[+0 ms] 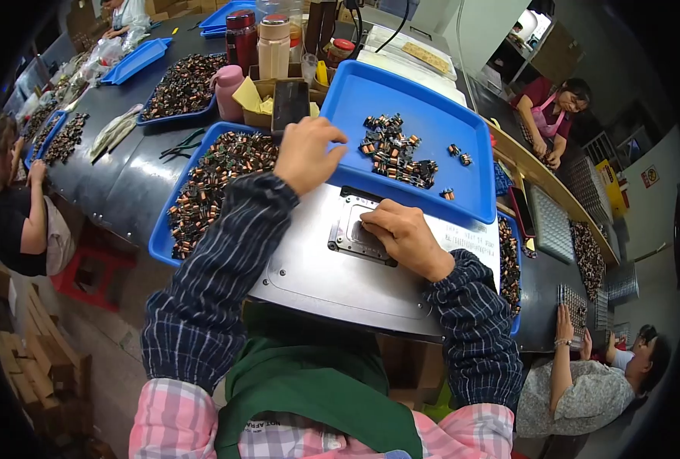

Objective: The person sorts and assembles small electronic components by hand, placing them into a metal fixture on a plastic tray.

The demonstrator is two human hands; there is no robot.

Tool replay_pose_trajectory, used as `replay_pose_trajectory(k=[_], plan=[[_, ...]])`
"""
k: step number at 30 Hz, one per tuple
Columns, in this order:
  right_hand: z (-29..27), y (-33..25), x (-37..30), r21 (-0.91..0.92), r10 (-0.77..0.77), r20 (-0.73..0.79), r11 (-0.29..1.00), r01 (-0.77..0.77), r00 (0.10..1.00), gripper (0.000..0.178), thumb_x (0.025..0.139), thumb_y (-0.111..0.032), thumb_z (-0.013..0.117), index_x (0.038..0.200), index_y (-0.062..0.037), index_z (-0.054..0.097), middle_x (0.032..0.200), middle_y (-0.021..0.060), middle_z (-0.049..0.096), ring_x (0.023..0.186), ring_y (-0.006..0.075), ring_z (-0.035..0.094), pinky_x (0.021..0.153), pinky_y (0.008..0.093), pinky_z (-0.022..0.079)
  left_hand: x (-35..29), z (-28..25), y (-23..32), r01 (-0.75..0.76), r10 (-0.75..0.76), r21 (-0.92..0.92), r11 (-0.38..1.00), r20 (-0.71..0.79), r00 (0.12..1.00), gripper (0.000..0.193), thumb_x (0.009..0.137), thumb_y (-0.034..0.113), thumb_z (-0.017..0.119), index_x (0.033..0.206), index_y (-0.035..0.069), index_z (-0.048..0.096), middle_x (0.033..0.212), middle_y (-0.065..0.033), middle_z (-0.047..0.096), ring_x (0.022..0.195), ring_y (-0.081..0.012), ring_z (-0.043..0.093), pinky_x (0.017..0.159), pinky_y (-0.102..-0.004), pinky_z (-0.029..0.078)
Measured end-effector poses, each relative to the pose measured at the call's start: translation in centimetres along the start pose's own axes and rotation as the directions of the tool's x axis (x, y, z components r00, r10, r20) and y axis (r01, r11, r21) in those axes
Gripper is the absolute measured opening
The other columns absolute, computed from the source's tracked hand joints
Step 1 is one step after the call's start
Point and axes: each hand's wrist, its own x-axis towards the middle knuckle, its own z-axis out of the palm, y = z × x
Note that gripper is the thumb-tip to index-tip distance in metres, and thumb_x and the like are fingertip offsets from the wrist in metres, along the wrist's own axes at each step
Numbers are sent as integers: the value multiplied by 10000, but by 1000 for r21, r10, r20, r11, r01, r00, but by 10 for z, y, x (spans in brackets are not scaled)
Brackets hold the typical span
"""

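Note:
My left hand (309, 155) is over the near left edge of a blue tray (340, 99), its fingers bent and the thumb apart, with nothing visible between them. In the tray lie loose small copper-wound coil parts (401, 157). My right hand (407, 237) rests at a square metal fixture (361, 239) set into a silver metal plate (309, 264). Its fingers are pressed together over the fixture's recess; what they hold, if anything, is hidden.
A blue bin full of coil parts (216, 180) stands left of the plate, another bin (508, 264) at its right. Behind are a pink bottle (229, 92), a dark phone (290, 105) and flasks (273, 47). Pliers (185, 144) lie farther left. Several people work around the benches.

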Motion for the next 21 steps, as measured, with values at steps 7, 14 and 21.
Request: replay_pose_trajectory(k=[7,14,21], plan=[[-13,15,-2,281,160,-37,949,-143,986,100,732,6,582,831,14,593,713,58,571,591,141,547,543,255,432,35,40,28,107,-145,281,954,118,982,165,663,226,641,742,84,609,786,-74,560,829,-232,507,712,-360,342],[-82,63,-12,917,625,-193,389,-88,756,144,804,-117,536,905,-14,532,792,78,540,470,74,450,349,156,310,33,50,30,144,-131,-179,973,83,988,94,685,41,584,763,41,533,790,-105,527,770,-271,537,676,-353,418],[-101,93,-27,33,456,-207,887,-460,865,133,660,-69,652,768,1,619,563,5,501,528,72,440,501,205,351,9,20,45,88,-122,-451,888,-47,991,160,750,17,538,889,53,610,790,-75,510,666,-176,509,624,-271,433]])
